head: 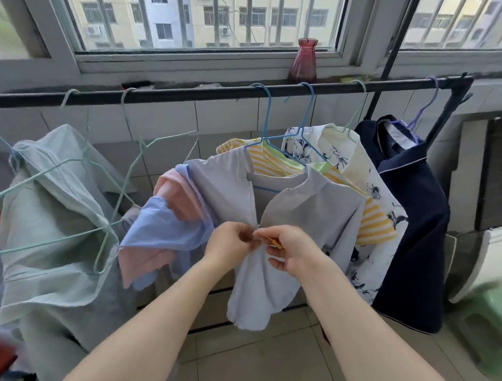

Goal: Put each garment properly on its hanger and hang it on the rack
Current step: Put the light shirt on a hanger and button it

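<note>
From the head view, you had most of the job done. Four garments already hung on the black rack bar (191,92): a navy jacket (412,210) at the far right on a purple hanger (423,111), then a white flowered shirt (374,189), a yellow striped top (371,225), and the grey zip top (311,211) in front on a blue hanger (266,124).

You were working on the grey zip top. Your left hand (230,244) pinched one side of its front near the zip. Your right hand (290,248) pinched the other side, with something small and yellow by its fingers; I could not tell what it was. I think you were closing the zip so the top would sit right.

The grey zip top hung from its shoulders straight down, long way up and down, front facing you, neck at the top by the bar.

There was more left, I think. Empty green hangers (125,161) hung at the left, and a pale green garment (57,203) sat bunched below them, not yet hung properly.
</note>
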`<move>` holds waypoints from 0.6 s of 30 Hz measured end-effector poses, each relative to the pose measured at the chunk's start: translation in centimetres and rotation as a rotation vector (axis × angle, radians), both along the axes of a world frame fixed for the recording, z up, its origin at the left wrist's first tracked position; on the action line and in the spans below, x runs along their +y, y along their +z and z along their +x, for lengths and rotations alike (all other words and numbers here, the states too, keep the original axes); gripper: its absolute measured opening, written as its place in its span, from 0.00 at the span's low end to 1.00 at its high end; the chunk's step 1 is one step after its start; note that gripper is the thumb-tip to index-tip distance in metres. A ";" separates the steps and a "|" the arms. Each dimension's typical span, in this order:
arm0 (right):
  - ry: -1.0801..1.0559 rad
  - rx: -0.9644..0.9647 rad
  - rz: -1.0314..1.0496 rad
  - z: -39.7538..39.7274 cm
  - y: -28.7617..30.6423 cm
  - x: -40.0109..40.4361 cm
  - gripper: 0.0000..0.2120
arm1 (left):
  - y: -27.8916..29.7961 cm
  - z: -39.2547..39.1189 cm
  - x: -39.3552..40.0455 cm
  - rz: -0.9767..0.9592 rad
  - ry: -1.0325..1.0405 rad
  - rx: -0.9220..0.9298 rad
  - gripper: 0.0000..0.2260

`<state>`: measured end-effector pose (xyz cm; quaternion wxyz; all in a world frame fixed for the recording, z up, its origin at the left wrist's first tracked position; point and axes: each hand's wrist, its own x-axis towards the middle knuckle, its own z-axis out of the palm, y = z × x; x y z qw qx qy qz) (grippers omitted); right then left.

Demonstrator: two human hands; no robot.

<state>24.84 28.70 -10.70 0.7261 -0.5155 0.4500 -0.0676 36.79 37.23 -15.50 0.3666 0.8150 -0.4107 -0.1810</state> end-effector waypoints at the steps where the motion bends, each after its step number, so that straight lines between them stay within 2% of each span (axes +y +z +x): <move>1: -0.041 -0.016 0.005 0.2 0.2 -0.2 0.05 | 0.0 0.2 -0.1 0.033 -0.009 -0.009 0.06; 12: -0.305 -0.166 -0.018 3.0 3.4 -1.7 0.05 | 0.6 2.2 -1.0 0.236 -0.072 -0.256 0.13; 18: -0.287 -0.191 -0.087 3.8 3.4 -1.3 0.06 | 1.2 3.3 -1.5 0.355 -0.093 -0.338 0.14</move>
